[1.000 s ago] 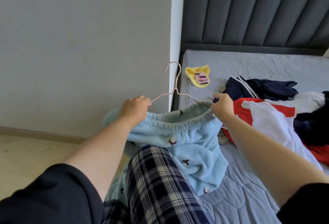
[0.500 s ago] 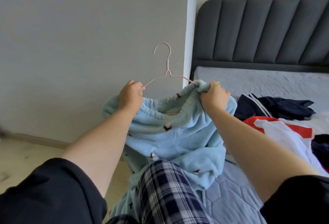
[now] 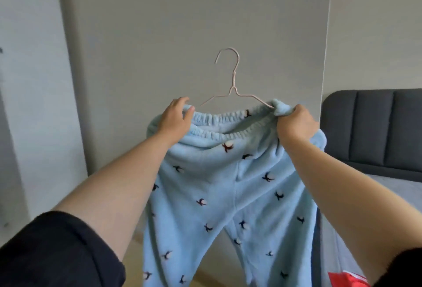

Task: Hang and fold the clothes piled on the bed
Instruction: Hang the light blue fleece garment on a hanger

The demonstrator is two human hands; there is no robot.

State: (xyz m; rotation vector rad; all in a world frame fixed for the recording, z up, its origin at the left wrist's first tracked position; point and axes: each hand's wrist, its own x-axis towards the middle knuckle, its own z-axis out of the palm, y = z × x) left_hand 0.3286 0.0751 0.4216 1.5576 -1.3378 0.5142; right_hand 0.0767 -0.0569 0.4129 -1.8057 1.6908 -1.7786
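Observation:
Light blue fleece trousers (image 3: 228, 195) with small dark bird prints hang in the air in front of me, legs dangling down. A thin pale wire hanger (image 3: 233, 90) sits in their elastic waistband, hook upright. My left hand (image 3: 174, 119) grips the left end of the waistband over the hanger's arm. My right hand (image 3: 294, 122) grips the right end, with bunched fleece wrapped over the hanger's other arm. The hanger's lower bar is hidden inside the trousers.
A grey wall panel (image 3: 194, 24) stands straight ahead. The dark padded headboard (image 3: 374, 131) and grey mattress (image 3: 392, 186) lie to the right. A red and white garment (image 3: 347, 280) shows at the bottom right. Pale floor (image 3: 205, 280) shows below the trousers.
Both hands have lifted the trousers and hanger up off my lap and the bed to chest height. The legs now hang free. My view has swung up and left toward the wall.

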